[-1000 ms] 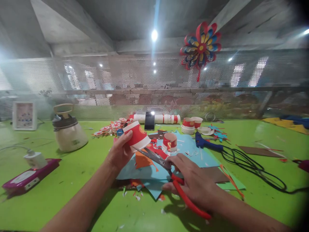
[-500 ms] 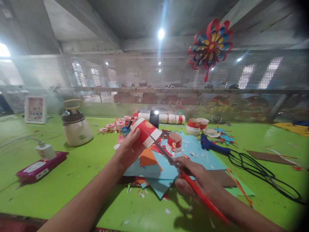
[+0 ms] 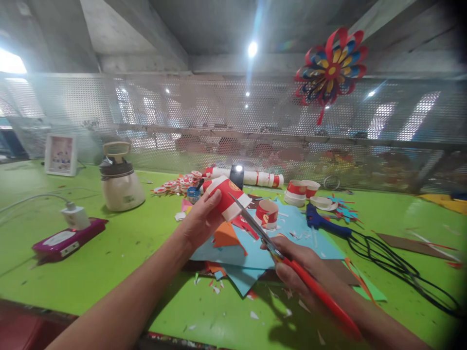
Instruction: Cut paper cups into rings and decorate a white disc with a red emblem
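My left hand (image 3: 200, 221) grips a red and white paper cup (image 3: 229, 195), tilted above the table, its fingers wrapped partly behind it. My right hand (image 3: 297, 265) is closed around red-handled scissors (image 3: 272, 245). The scissor blades point up and left, and their tip lies at the cup's red side; whether it cuts into the paper I cannot tell. Just behind the blades, a shortened red and white cup ring (image 3: 266, 214) stands on light blue paper (image 3: 292, 227). An orange paper piece (image 3: 228, 237) lies below the held cup.
A blue glue gun (image 3: 326, 221) with a black cord lies to the right. Cut cups (image 3: 295, 192) stand at the back right. On the left are a jug (image 3: 120, 184) and a purple power strip (image 3: 71, 238). Paper scraps litter the green table (image 3: 120, 262).
The view has shifted slightly, so most things sit a little further right. Both hands still hold the cup and the scissors, with the blade tip staying at the cup's side.
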Motion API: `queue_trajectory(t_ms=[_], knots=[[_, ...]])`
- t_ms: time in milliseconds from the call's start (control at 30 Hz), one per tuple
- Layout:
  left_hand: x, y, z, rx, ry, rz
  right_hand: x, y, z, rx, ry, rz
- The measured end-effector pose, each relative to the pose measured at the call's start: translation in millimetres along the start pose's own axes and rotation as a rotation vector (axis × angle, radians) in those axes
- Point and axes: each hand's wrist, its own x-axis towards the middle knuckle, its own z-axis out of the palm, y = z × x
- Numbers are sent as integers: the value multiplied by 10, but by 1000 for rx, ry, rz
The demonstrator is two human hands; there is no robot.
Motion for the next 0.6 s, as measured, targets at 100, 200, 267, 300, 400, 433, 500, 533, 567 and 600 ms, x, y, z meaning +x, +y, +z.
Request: queue_trajectory(t_ms=[100,200,267,300,400,433,500,533,567,600], knots=[[4,-8,5,0,5,-10,8,-26,-19,-21,5,-36],[-2,-7,31,6,-1,-14,9,-50,-29,-11,23,-44],[-8,-5,48,15,-11,-15,7,-58,-28,-10,38,-43],[-10,-5,53,17,-15,-17,6,-59,-25,-8,38,-38],[-11,-11,54,8,-20,-27,7,-51,-14,12,37,-17],[-10,-15,51,1,-19,-28,8,-46,-10,18,41,-12],[-6,-25,42,-13,-20,-26,14,-38,-5,20,57,-17],[-4,-31,37,-18,-21,-24,17,-34,-4,14,59,-20],[-3,-36,32,-21,-23,-24,20,-31,-5,7,59,-25],[-2,-40,29,-22,-23,-25,21,-28,-5,1,58,-34]])
